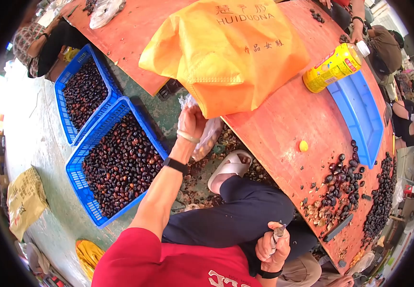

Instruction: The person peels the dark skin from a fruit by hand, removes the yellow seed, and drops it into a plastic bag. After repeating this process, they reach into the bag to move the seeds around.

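Note:
My left hand [192, 123] is closed on a clear plastic bag [210, 137] beside the table's edge, with pale, roundish contents showing through. Just above that hand the orange cloth bag [235, 62] overhangs the tabletop. My right hand [273, 246], low in front of my body, is wrapped round a small metal-tipped tool [278, 234]; its exact kind is hard to make out. On the table to the right lie dark, shiny nuts [341, 186] and broken pale shells [329, 217].
Two blue crates [79, 179] of dark nuts stand on the floor at left. The red table [283, 124] carries a yellow bottle [333, 68], a blue tray [357, 110], a small yellow object [303, 146] and a dark bar [338, 227]. Other people sit around it.

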Action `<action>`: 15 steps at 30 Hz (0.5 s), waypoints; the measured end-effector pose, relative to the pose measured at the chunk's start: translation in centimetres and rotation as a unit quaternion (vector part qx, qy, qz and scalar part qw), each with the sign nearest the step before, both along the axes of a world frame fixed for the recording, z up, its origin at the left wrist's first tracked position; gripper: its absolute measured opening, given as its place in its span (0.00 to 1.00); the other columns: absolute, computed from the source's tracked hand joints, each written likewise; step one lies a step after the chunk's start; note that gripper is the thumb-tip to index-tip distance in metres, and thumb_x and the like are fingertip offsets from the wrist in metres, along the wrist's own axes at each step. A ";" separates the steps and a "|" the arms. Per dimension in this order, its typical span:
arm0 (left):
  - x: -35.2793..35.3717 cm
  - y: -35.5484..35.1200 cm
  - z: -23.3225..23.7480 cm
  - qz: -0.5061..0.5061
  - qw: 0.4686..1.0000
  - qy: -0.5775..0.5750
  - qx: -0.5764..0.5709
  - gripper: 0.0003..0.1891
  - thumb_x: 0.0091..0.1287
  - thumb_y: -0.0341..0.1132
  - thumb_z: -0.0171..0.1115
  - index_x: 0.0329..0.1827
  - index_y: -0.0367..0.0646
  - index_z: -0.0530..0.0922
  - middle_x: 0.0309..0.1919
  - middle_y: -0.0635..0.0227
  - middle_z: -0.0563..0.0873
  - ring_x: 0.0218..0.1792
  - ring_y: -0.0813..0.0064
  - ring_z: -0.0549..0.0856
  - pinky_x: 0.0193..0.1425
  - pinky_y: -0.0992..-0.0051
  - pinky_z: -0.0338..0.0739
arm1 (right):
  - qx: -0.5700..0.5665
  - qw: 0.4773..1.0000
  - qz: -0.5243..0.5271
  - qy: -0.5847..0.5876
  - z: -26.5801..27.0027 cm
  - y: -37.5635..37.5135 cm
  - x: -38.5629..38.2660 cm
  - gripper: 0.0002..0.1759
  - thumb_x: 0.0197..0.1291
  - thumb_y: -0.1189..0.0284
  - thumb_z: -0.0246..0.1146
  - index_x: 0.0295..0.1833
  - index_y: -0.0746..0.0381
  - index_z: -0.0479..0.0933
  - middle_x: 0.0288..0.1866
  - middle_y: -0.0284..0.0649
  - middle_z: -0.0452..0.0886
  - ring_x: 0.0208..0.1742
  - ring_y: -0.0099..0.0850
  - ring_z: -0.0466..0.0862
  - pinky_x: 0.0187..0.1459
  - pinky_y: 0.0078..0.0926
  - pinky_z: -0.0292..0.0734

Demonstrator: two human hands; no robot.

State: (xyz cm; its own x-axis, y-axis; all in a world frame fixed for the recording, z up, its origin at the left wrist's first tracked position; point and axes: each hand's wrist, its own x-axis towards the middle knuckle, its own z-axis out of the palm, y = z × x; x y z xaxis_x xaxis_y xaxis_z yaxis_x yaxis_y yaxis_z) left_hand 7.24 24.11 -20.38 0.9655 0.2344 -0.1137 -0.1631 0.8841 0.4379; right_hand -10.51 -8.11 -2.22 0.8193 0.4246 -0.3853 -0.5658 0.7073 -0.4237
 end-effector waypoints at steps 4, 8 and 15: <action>2.9 -1.4 -2.1 0.099 0.987 0.121 -0.046 0.15 0.69 0.40 0.48 0.50 0.39 0.75 0.45 0.59 0.83 0.48 0.65 0.82 0.51 0.63 0.77 | -0.006 1.000 0.000 -0.004 0.0 0.1 0.1 0.29 0.58 0.68 0.62 0.60 0.75 0.64 0.15 0.44 0.69 0.11 0.25 0.65 0.10 0.20 0.59; 2.7 -0.8 -5.0 -0.019 0.983 0.181 0.019 0.18 0.65 0.41 0.56 0.55 0.46 0.71 0.45 0.63 0.83 0.43 0.69 0.84 0.45 0.64 0.79 | -0.016 1.000 -0.004 -0.007 0.1 0.3 -0.1 0.29 0.58 0.68 0.62 0.59 0.75 0.65 0.15 0.43 0.69 0.11 0.24 0.65 0.09 0.19 0.59; -6.2 1.7 -2.0 0.028 0.561 0.244 0.790 0.35 0.48 0.41 0.72 0.59 0.43 0.65 0.30 0.51 0.83 0.31 0.60 0.85 0.37 0.66 0.78 | -0.025 0.999 -0.008 -0.019 0.1 0.6 0.0 0.28 0.57 0.68 0.63 0.59 0.73 0.66 0.15 0.42 0.69 0.10 0.24 0.65 0.08 0.19 0.59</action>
State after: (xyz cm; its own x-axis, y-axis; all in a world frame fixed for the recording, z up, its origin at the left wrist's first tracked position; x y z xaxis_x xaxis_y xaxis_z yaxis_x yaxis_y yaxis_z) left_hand 1.09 25.79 -22.39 0.8955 0.4441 0.0309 0.3100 -0.6719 0.6726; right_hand -10.46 -7.54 -2.10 0.8409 0.3921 -0.3732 -0.5366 0.6943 -0.4797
